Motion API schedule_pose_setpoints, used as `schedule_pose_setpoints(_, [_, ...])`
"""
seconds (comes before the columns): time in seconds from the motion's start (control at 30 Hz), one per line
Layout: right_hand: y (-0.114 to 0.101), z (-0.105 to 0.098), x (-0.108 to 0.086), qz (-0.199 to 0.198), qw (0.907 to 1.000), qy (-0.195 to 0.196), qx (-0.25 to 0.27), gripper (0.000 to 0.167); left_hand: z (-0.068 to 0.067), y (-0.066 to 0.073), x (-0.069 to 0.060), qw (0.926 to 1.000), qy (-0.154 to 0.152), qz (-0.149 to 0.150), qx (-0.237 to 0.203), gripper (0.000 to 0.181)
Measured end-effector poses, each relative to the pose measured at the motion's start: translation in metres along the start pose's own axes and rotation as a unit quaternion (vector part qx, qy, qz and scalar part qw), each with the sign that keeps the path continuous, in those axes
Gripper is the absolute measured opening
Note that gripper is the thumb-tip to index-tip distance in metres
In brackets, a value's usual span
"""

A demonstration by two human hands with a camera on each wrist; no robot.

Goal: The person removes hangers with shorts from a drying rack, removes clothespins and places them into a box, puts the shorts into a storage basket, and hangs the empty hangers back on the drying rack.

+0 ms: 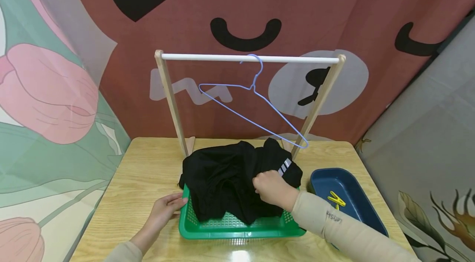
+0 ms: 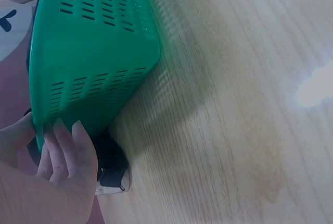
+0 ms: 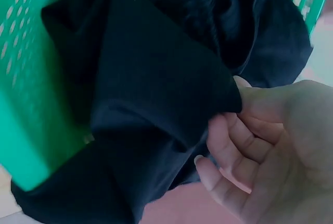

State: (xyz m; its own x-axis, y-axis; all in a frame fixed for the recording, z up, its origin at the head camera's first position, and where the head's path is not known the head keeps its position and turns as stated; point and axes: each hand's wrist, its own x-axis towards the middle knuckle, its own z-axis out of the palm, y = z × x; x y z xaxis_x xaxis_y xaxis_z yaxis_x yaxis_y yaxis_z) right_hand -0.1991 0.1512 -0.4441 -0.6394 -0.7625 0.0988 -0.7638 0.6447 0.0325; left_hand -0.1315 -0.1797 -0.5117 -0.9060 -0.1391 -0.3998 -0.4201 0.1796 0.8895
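A black garment [image 1: 219,171] with silver stripes lies bunched in a green plastic basket [image 1: 241,235], spilling over its back and side rims. My right hand [image 1: 273,187] pinches a fold of this cloth on the right side. In the right wrist view, thumb and fingers of the right hand [image 3: 260,146] grip an edge of the garment [image 3: 151,73], and a gathered stretch of it shows above. My left hand [image 1: 165,210] holds the basket's left rim. The left wrist view shows its thumb over the rim and its fingers against the outer wall of the basket [image 2: 73,54].
Behind the basket a wooden rack with a white rod [image 1: 208,57] carries a blue hanger [image 1: 237,115]. To the right, a dark blue tray [image 1: 352,187] holds yellow clothes pegs [image 1: 337,199]. All stand on a light wooden table [image 1: 122,196] before a printed curtain.
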Motion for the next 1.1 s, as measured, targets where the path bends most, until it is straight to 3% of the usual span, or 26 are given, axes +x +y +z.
schedule_pose_setpoints(0.27, [-0.024,0.004,-0.001,-0.048,0.9976,-0.039,-0.032,0.045,0.0,0.0,-0.001,1.0,0.001,0.001,-0.001,0.047])
schedule_pose_setpoints(0.77, [-0.043,0.002,-0.005,-0.099,0.9889,-0.089,-0.067,0.035,0.001,0.0,-0.001,0.9999,0.003,0.009,-0.007,0.046])
schedule_pose_setpoints(1.1, [-0.05,-0.006,0.002,-0.086,0.9845,-0.151,0.023,0.031,0.001,-0.002,0.0,0.9999,0.005,0.008,-0.005,0.046])
